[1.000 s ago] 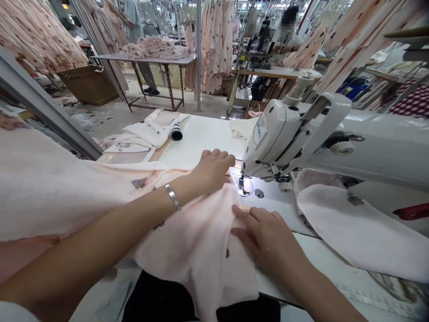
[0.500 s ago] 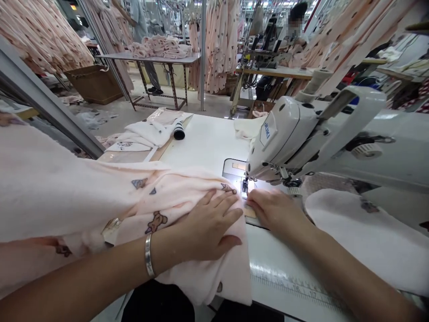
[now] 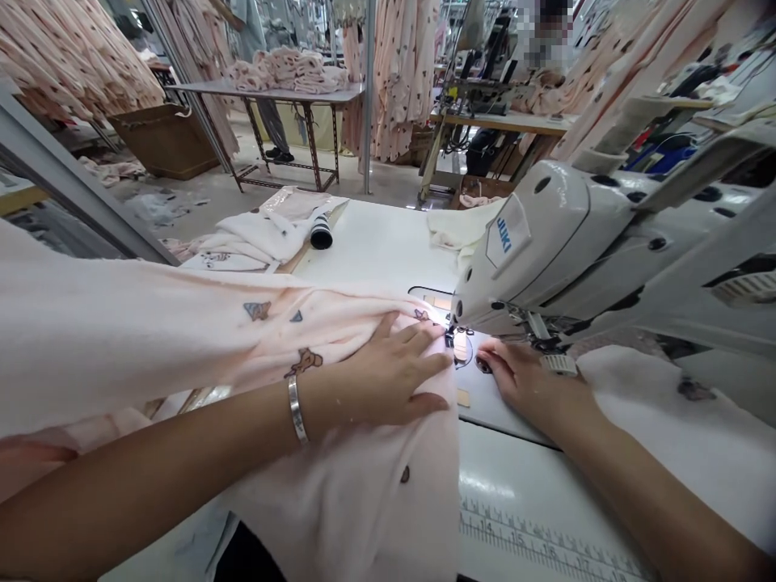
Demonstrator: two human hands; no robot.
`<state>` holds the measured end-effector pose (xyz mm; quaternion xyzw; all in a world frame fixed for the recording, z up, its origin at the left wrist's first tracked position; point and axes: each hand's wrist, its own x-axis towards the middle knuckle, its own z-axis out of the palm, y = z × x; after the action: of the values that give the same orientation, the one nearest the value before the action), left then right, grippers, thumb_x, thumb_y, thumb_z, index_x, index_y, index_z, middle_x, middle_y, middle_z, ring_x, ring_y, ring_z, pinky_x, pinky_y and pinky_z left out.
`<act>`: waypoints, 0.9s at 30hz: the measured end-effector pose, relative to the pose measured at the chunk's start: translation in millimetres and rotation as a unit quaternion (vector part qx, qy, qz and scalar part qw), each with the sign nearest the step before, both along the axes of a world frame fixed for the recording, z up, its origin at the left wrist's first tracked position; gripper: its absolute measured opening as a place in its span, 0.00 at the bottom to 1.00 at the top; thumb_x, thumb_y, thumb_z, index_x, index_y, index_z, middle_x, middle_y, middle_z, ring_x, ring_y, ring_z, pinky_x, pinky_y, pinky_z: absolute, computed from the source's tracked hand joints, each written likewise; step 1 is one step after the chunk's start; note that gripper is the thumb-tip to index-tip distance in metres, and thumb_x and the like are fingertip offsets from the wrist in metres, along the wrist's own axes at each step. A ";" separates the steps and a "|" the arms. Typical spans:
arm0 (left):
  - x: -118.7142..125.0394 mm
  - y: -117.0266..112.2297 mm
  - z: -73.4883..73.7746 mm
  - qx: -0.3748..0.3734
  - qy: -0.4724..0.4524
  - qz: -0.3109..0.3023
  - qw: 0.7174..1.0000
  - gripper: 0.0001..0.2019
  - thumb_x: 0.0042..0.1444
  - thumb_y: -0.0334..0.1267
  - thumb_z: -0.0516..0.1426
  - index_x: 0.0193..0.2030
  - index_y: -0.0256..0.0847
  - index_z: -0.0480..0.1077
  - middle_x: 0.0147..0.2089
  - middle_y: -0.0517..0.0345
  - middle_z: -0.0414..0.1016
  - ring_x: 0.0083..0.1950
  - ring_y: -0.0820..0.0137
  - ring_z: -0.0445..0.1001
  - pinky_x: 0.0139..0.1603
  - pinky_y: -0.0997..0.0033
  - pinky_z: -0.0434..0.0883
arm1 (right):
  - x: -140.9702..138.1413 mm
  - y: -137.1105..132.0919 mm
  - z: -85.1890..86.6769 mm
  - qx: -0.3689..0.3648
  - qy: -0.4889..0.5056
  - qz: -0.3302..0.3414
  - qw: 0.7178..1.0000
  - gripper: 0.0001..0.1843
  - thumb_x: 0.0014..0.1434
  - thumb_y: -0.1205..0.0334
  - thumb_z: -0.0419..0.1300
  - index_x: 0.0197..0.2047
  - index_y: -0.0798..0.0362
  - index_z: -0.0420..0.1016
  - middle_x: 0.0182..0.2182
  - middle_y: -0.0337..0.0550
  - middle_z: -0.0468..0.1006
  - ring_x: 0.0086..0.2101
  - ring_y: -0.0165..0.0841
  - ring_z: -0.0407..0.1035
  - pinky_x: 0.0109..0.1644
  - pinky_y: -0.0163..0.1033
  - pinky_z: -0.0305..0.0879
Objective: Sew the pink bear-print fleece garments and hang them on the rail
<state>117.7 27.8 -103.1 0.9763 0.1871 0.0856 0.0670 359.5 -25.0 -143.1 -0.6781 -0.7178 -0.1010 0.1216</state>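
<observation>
My left hand (image 3: 388, 376) lies flat, fingers spread, on pale pink printed fabric (image 3: 255, 339) that drapes off the table's front edge. Its fingertips reach the presser foot (image 3: 452, 335) of a white Juki sewing machine (image 3: 546, 242). My right hand (image 3: 533, 384) rests on the machine bed just right of the needle, fingers stretched towards the foot, holding nothing that I can see. A silver bangle (image 3: 295, 408) circles my left wrist.
A white fabric piece (image 3: 667, 420) lies under the machine arm at right. Folded white cloth (image 3: 255, 234) and a dark spool (image 3: 321, 233) sit at the table's far left. A printed ruler (image 3: 546, 541) runs along the front edge. Behind are hanging pink garments, a table with stacked fabric (image 3: 284, 73), and another person at a machine.
My left hand slid back towards me and then forward over the pink fabric near the needle. My right hand moved from the fabric's edge up to the machine bed beside the presser foot.
</observation>
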 end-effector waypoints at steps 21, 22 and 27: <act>5.3 5.2 -5.7 0.049 -0.047 -0.083 0.994 0.11 0.64 0.33 0.48 0.39 0.41 0.72 0.43 0.55 0.72 0.44 0.68 0.66 0.48 0.64 0.62 | -36.6 -36.9 16.0 -0.039 0.022 0.354 0.934 0.12 0.65 0.62 0.49 0.41 0.52 0.74 0.23 0.37 0.68 0.24 0.29 0.56 0.29 0.40 0.44; 6.4 6.8 -5.9 0.051 -0.050 -0.080 0.994 0.12 0.64 0.35 0.48 0.39 0.41 0.72 0.43 0.54 0.72 0.44 0.68 0.66 0.48 0.64 0.62 | -36.4 -36.0 16.5 -0.039 0.022 0.349 0.936 0.12 0.65 0.62 0.49 0.41 0.52 0.74 0.23 0.37 0.68 0.24 0.29 0.56 0.29 0.40 0.45; 15.0 23.8 -10.4 0.060 -0.056 -0.060 0.995 0.14 0.66 0.40 0.47 0.39 0.41 0.72 0.41 0.56 0.73 0.42 0.68 0.66 0.46 0.65 0.63 | -33.1 -29.8 14.5 -0.019 0.026 0.302 0.953 0.13 0.66 0.61 0.49 0.45 0.51 0.73 0.21 0.35 0.65 0.23 0.28 0.55 0.29 0.38 0.47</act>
<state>132.7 51.6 -113.5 0.9818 0.1183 0.1468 0.0235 326.4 -54.8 -128.6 -0.4345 -0.8873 -0.0281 0.1519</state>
